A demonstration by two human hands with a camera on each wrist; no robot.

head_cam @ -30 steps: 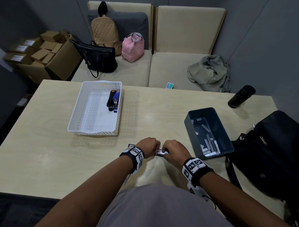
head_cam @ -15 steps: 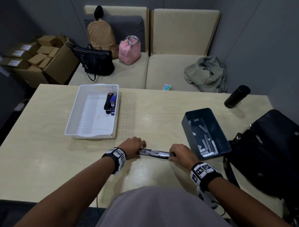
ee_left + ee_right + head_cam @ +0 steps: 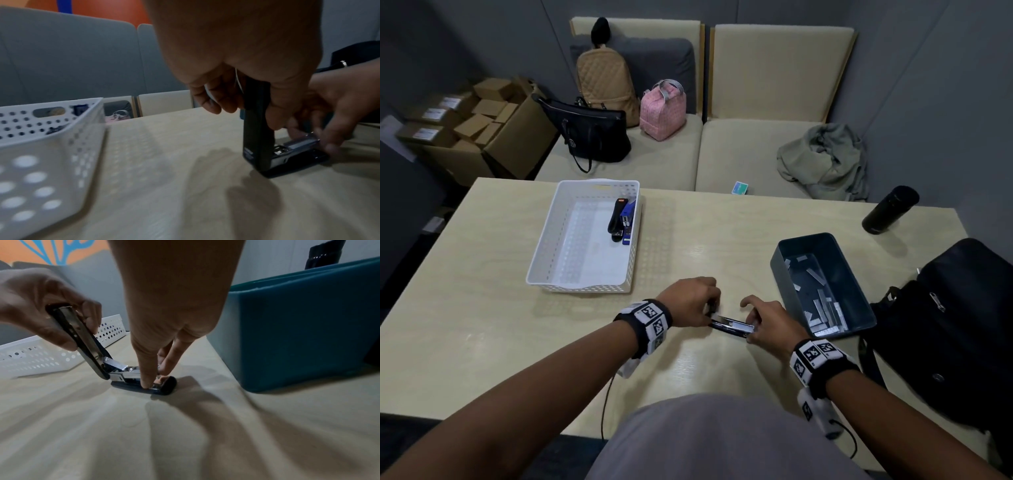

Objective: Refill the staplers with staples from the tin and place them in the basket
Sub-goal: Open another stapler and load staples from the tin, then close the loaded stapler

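A black stapler (image 3: 732,326) lies hinged open on the table near its front edge. My left hand (image 3: 690,301) grips its top cover (image 3: 257,126) and holds it raised almost upright. My right hand (image 3: 765,323) pinches the front end of the metal magazine (image 3: 131,371) against the base. The dark tin (image 3: 859,301), with several staple strips (image 3: 825,308) inside, stands just right of my right hand. The white perforated basket (image 3: 551,240) sits at the far left and holds a black stapler (image 3: 614,219) and a blue stapler (image 3: 627,219) along its right wall.
A black bag (image 3: 955,325) covers the table's right edge. A black flask (image 3: 890,209) lies at the far right corner. Beyond the table is a sofa with bags and a grey garment (image 3: 825,161). Cardboard boxes (image 3: 476,126) stand at the far left.
Half a second ago the stapler lay spread flat between my hands. My left hand has since swung the cover up and moved toward the right hand.
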